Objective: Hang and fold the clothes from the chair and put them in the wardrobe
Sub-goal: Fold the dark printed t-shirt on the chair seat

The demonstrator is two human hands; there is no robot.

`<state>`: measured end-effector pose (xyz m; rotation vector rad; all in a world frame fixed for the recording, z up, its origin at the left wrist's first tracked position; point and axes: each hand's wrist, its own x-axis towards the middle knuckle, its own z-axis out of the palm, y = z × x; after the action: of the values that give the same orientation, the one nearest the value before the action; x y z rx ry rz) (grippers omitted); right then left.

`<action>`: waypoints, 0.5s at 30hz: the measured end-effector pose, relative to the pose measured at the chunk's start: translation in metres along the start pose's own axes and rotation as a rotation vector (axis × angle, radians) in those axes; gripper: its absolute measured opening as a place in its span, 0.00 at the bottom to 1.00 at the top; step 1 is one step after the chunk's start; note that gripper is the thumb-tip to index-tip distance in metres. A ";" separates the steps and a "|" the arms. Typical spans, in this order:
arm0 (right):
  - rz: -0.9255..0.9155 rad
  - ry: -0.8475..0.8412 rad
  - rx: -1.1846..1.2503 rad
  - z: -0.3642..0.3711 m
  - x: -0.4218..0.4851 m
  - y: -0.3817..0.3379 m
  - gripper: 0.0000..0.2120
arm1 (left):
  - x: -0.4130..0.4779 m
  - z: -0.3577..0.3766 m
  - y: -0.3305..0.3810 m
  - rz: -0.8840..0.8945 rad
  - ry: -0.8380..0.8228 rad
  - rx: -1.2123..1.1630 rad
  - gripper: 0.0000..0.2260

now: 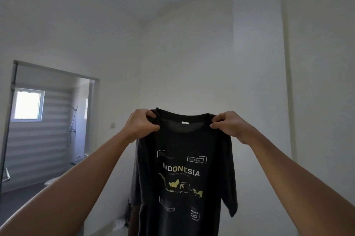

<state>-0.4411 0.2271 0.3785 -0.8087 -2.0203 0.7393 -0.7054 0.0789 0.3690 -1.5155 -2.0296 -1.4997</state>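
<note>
A black T-shirt (184, 183) with white "INDONESIA" lettering and a yellow map print hangs in the air in front of me, its front facing me. My left hand (141, 125) pinches the left shoulder beside the collar. My right hand (229, 125) pinches the right shoulder at the same height. Both arms are stretched forward and up. The shirt's lower hem runs off the bottom of the view. More dark clothing (128, 214) shows behind the shirt at the lower left; the chair and the wardrobe are not visible.
White walls meet in a corner straight ahead. A doorway (51, 120) at the left leads into a bathroom with a window, a shower and a toilet. A wall switch (113, 125) sits right of the doorway. A wall column (257, 82) projects at the right.
</note>
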 end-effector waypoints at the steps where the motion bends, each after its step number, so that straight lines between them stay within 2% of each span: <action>1: -0.035 0.041 0.048 0.000 0.000 -0.002 0.09 | -0.001 -0.001 0.003 0.020 0.025 -0.034 0.22; 3: -0.078 0.111 0.156 0.001 0.000 -0.009 0.15 | -0.001 -0.005 0.009 0.056 0.055 -0.095 0.23; 8: -0.166 0.153 0.521 0.001 0.001 -0.028 0.16 | 0.000 -0.016 0.027 0.109 0.063 -0.407 0.22; 12: -0.196 0.128 0.680 0.004 0.002 -0.042 0.18 | 0.001 -0.020 0.043 0.077 -0.009 -0.758 0.22; 15: -0.191 0.084 0.781 0.009 0.002 -0.046 0.19 | 0.000 -0.021 0.050 0.056 -0.072 -0.893 0.24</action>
<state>-0.4626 0.1979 0.4087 -0.1820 -1.5068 1.2349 -0.6732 0.0599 0.4090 -1.8706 -1.3465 -2.5363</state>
